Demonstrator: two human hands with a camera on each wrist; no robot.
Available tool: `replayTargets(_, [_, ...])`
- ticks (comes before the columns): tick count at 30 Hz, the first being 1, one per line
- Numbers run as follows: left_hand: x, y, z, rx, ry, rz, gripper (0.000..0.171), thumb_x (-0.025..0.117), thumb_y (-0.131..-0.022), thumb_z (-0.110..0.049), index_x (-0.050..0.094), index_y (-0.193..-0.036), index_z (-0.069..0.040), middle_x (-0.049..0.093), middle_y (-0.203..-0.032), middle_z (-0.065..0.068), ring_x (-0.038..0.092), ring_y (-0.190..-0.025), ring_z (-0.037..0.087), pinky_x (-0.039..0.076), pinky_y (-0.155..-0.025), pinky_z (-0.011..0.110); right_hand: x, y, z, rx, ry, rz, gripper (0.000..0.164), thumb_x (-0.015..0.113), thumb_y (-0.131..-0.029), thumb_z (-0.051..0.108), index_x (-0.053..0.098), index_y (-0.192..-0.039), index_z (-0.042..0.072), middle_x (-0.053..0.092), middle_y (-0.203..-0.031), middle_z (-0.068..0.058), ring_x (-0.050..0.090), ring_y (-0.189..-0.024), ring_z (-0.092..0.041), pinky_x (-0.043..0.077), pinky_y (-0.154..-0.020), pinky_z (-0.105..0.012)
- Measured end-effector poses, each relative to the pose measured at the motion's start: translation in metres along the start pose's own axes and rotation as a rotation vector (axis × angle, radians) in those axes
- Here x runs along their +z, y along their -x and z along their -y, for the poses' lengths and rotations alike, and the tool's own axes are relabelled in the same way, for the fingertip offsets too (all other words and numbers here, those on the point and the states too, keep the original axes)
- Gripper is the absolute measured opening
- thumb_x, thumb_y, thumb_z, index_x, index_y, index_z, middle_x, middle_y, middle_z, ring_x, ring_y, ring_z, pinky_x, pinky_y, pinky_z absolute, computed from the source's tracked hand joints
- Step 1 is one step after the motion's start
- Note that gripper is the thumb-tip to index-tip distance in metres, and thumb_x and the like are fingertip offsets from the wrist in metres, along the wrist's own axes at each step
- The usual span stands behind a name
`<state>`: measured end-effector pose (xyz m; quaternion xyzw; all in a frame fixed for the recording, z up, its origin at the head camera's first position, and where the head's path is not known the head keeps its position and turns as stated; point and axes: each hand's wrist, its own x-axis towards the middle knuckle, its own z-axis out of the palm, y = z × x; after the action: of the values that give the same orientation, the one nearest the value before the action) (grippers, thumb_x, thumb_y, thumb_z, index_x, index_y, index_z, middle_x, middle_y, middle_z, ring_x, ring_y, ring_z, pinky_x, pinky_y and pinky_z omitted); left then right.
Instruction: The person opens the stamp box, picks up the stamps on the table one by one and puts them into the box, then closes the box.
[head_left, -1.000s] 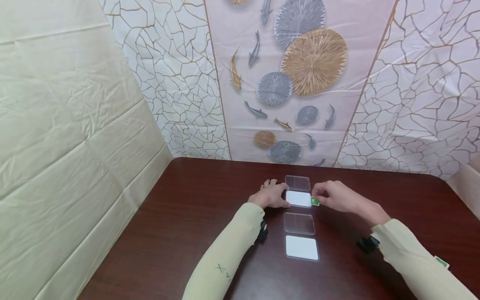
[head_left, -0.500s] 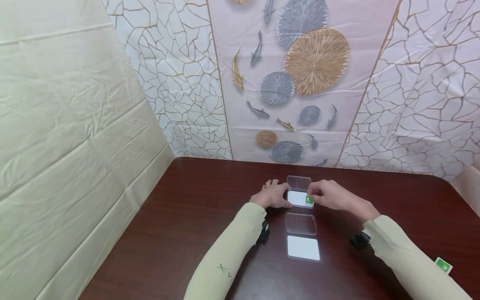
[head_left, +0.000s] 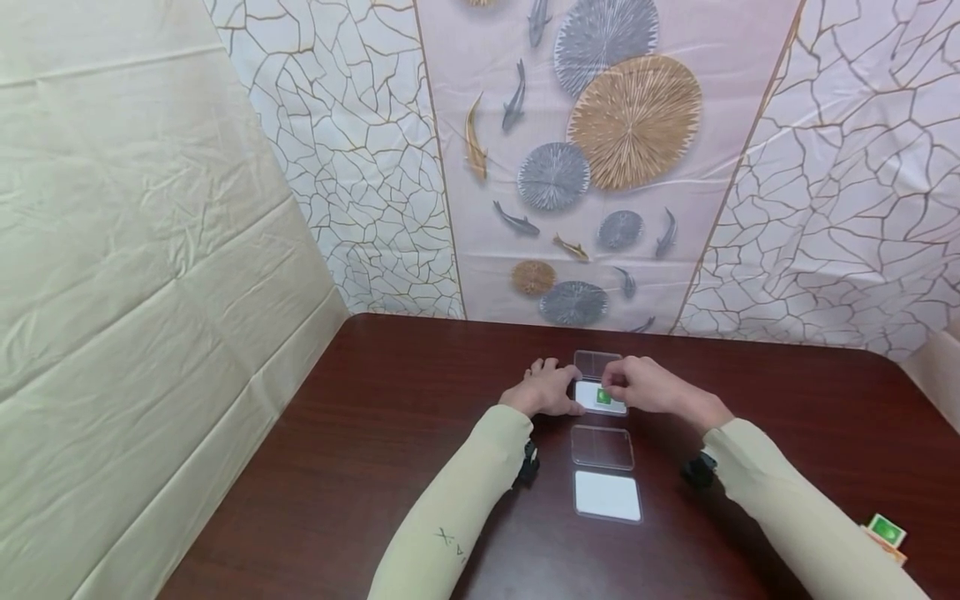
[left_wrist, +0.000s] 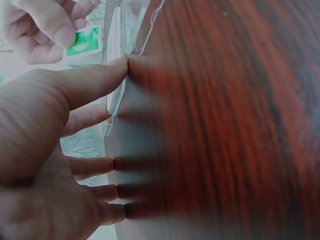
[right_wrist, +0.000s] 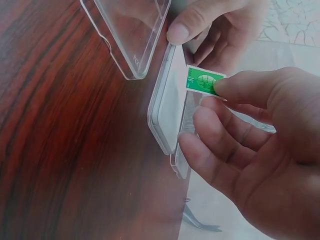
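Observation:
My right hand (head_left: 651,387) pinches a green postage stamp (right_wrist: 202,80) with perforated white edges between thumb and fingers. The stamp is held over the white surface of a clear plastic case (right_wrist: 171,107), and in the head view it overlaps the middle of that white area. Spread out at the case's left end, my left hand (head_left: 547,392) touches its edge with thumb (left_wrist: 97,82) and index fingertip, the fingers mostly straight. The other left fingertips rest on the table. The case's clear lid half (head_left: 589,362) lies open on the far side.
Nearer to me lies a second open case, its clear half (head_left: 602,448) behind its white half (head_left: 607,496). At the right, beside my right sleeve, lie another green stamp (head_left: 888,530) and an orange one (head_left: 883,543). A patterned cloth (head_left: 525,208) hangs behind the table (head_left: 360,450).
My right hand has carried the stamp leftward from the case's right edge to over its white surface. The left hand stays at the case's left end. The orange stamp has come into view.

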<state>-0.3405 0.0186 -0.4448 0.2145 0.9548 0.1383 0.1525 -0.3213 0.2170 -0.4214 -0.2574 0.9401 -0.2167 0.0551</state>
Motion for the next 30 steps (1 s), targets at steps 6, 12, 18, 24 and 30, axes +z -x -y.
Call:
replayTargets(6, [0.001, -0.001, 0.001, -0.002, -0.004, 0.010, 0.059, 0.068, -0.089, -0.049, 0.048, -0.141, -0.031, 0.033, -0.155, 0.006, 0.025, -0.146, 0.030, 0.026, -0.119, 0.044, 0.007, -0.010, -0.005, 0.037, -0.043, 0.030, 0.011, 0.060, -0.091, 0.004, 0.067, -0.084, 0.010, 0.060, -0.071, 0.003, 0.055, -0.061, -0.009, 0.046, -0.059, -0.026])
replayTargets(12, [0.002, -0.002, 0.001, -0.001, -0.009, 0.016, 0.059, 0.067, -0.089, -0.050, 0.047, -0.142, -0.033, 0.033, -0.155, 0.005, 0.025, -0.146, 0.029, 0.025, -0.120, 0.044, 0.012, -0.017, -0.006, 0.050, -0.056, 0.032, 0.011, 0.060, -0.092, 0.005, 0.067, -0.084, 0.010, 0.056, -0.068, 0.003, 0.052, -0.059, -0.011, 0.044, -0.058, -0.027])
replayTargets(18, [0.001, -0.002, 0.000, 0.007, -0.023, 0.015, 0.061, 0.067, -0.090, -0.049, 0.046, -0.144, -0.030, 0.034, -0.155, 0.006, 0.026, -0.146, 0.031, 0.026, -0.119, 0.045, 0.018, -0.022, -0.007, 0.042, -0.045, 0.017, 0.011, 0.061, -0.091, 0.006, 0.067, -0.084, 0.011, 0.056, -0.068, 0.003, 0.049, -0.059, -0.011, 0.042, -0.059, -0.027])
replayTargets(24, [0.001, 0.000, 0.000, 0.003, -0.012, 0.013, 0.062, 0.067, -0.089, -0.048, 0.046, -0.144, -0.027, 0.032, -0.156, 0.008, 0.024, -0.147, 0.032, 0.025, -0.120, 0.045, 0.021, -0.027, -0.004, 0.045, -0.045, 0.020, 0.012, 0.061, -0.091, 0.008, 0.065, -0.080, 0.012, 0.055, -0.068, 0.003, 0.049, -0.062, -0.012, 0.042, -0.062, -0.028])
replayTargets(30, [0.000, 0.000, 0.000, 0.010, -0.009, 0.012, 0.060, 0.067, -0.090, -0.047, 0.047, -0.143, -0.027, 0.033, -0.155, 0.008, 0.025, -0.146, 0.031, 0.025, -0.120, 0.045, 0.024, -0.030, -0.004, 0.057, -0.006, 0.004, 0.011, 0.064, -0.088, 0.007, 0.064, -0.078, 0.013, 0.058, -0.069, 0.002, 0.050, -0.066, -0.013, 0.043, -0.066, -0.030])
